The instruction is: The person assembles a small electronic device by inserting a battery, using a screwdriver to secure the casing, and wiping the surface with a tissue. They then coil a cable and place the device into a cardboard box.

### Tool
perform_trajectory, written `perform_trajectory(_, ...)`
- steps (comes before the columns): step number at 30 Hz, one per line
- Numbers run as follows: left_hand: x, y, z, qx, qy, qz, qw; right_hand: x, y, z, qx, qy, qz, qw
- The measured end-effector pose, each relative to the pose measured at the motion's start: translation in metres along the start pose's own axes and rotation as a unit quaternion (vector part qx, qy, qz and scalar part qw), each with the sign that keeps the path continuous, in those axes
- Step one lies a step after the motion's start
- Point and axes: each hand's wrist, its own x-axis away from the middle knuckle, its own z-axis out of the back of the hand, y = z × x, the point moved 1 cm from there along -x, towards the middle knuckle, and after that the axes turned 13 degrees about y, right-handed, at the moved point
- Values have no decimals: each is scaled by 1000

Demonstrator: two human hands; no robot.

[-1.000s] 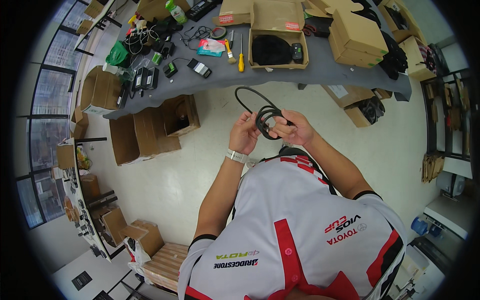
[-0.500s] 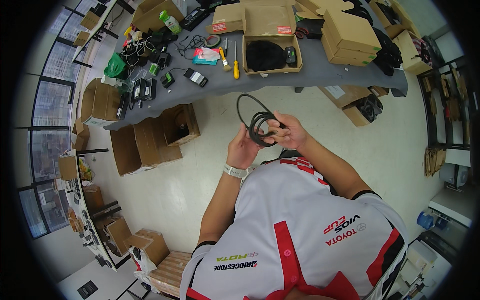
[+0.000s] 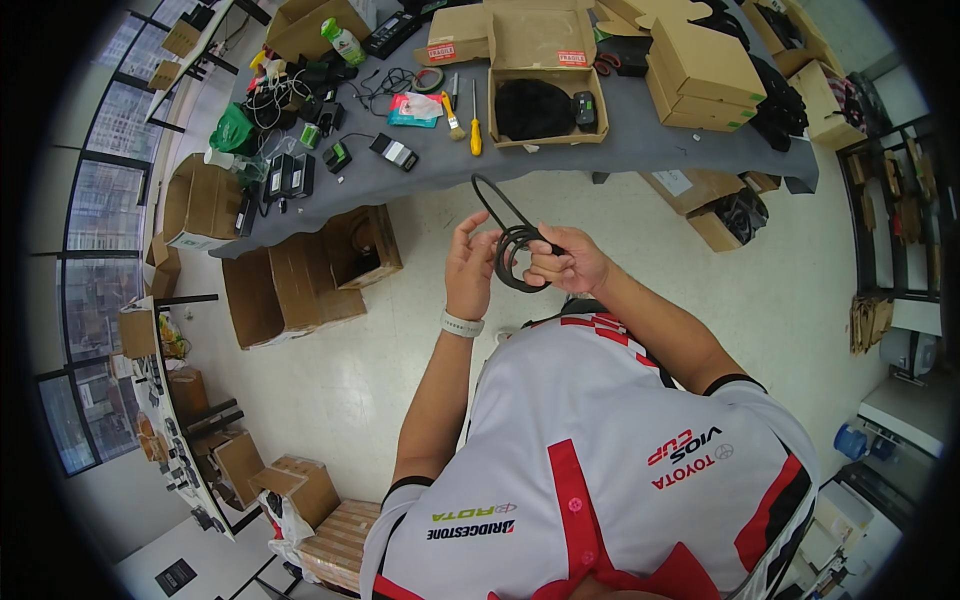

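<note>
A black cable is wound into a small coil in front of my body, with one longer loop sticking up towards the table. My right hand is closed round the right side of the coil, thumb on top. Beside the coil's left edge is my left hand, its fingers apart and slightly bent, not gripping the cable. A pale watch sits on the left wrist. The cable's ends are hard to make out.
Ahead stands a grey-covered table. On it are an open cardboard box with a black fuzzy item, a yellow screwdriver, a brush, a tape roll and tangled cables. Open cartons lie on the floor at left.
My left hand has let go of the coil and moved slightly left, its fingers spreading. The upper loop now points further up and looks narrower. My right hand keeps its hold.
</note>
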Motion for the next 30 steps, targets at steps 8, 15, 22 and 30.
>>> perform_trajectory(8,-51,-12,15,53,42,-18,998,-7,-6,7,-6,-30,-33,999)
perform_trajectory(15,-46,6,20,-42,-52,-11,998,-7,-19,16,-24,-40,-14,999)
perform_trajectory(22,5,-2,-3,50,-65,107,991,-3,-16,13,-59,13,26,998)
perform_trajectory(30,-26,-12,17,108,-98,56,988,-9,-19,11,-41,-24,17,999)
